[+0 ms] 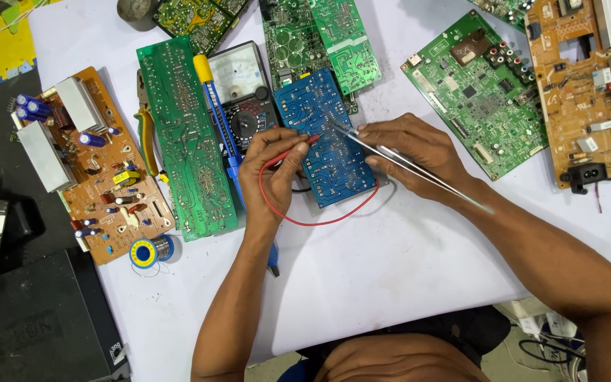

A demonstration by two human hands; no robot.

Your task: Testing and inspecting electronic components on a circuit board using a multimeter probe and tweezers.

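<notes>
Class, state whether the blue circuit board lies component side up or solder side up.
Solder side up: the blue circuit board shows silvery solder points and traces, with no tall parts.

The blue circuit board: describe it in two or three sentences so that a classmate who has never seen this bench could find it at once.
Start at the white table and find the person's left hand and right hand. The blue circuit board lies between them, beside the multimeter. It is the only blue board; those around it are green or orange-brown.
</notes>
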